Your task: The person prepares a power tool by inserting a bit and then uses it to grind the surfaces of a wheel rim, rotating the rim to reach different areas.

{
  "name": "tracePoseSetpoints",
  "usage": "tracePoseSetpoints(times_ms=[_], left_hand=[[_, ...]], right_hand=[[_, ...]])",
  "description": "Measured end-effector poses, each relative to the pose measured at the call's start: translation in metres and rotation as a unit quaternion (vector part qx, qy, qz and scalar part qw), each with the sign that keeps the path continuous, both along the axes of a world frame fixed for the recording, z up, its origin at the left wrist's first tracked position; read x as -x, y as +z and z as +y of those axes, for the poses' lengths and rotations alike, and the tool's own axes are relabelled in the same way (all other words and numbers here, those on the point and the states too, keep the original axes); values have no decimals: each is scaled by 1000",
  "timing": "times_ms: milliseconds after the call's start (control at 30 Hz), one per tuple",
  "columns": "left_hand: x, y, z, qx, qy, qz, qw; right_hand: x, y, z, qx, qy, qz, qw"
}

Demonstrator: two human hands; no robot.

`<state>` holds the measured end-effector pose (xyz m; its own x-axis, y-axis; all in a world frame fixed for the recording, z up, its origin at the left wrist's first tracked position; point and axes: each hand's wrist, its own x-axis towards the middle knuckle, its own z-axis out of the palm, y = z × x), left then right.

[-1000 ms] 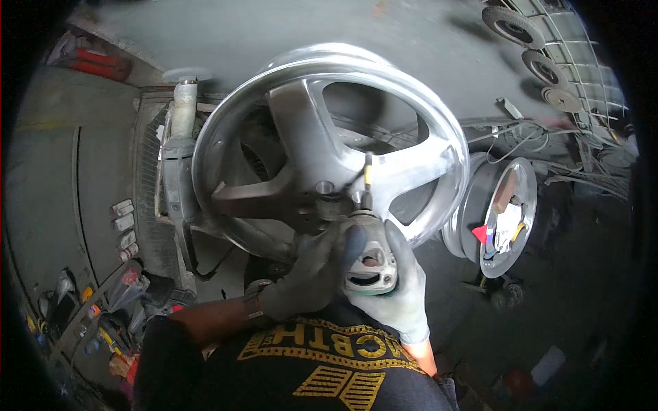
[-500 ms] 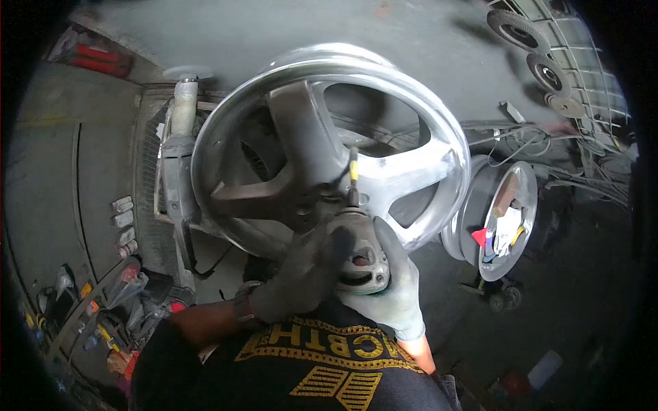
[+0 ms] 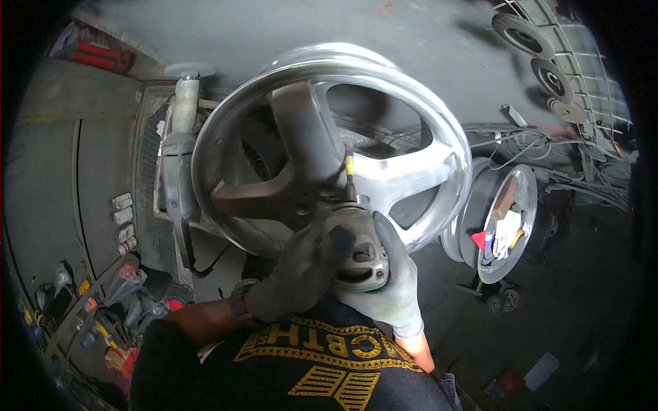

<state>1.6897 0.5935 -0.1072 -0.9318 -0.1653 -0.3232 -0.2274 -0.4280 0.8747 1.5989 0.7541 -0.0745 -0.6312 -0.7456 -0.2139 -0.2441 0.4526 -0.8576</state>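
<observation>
A large alloy wheel rim (image 3: 322,133) stands before me, dark grey on its left spokes and bright metal on the right. Both my gloved hands hold a die grinder (image 3: 357,229) low in front of the rim. My left hand (image 3: 301,264), in a dark dusty glove, wraps its left side. My right hand (image 3: 397,284), in a paler glove, grips the other side with the thumb along the body. The grinder's yellow-banded bit (image 3: 349,166) points up at the hub, its tip overlapping the edge between dark and bright metal.
At the left stands another power tool (image 3: 179,151) with a disc on top. A second wheel rim (image 3: 510,226) at the right holds a brown block and rags. Abrasive discs (image 3: 523,34) hang at upper right, near tangled cables (image 3: 528,147). Clutter (image 3: 123,294) lies at lower left.
The grinder's bit has shifted slightly left against the rim, and the grinder body has tilted a little with it. Both hands keep their hold.
</observation>
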Motion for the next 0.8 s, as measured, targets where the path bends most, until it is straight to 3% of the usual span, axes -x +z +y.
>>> tracePoseSetpoints(times_ms=[67,133,200,333,400,500,600,733,800], left_hand=[[4,-3,5,-11,-19,-23,999],[8,-7,13,-23,-37,-46,998],[12,-10,21,176,47,104,978],[4,-19,19,193,17,79,978],[4,-21,18,-51,15,-17,998],[3,-19,17,-34,19,-5,999],[16,-9,11,29,-19,36,999],[12,-17,17,46,14,53,997],[2,-17,15,-38,-9,-47,998]], right_hand=[[-1,3,2,-3,-6,-1,1000],[-5,6,5,21,-86,3,996],[-6,6,9,31,-90,11,995],[-4,2,9,28,-68,6,997],[-3,0,6,26,-50,7,998],[1,4,1,45,-43,-17,998],[-1,8,4,45,-62,52,996],[2,8,4,12,-62,-7,998],[2,1,6,10,-51,-34,998]])
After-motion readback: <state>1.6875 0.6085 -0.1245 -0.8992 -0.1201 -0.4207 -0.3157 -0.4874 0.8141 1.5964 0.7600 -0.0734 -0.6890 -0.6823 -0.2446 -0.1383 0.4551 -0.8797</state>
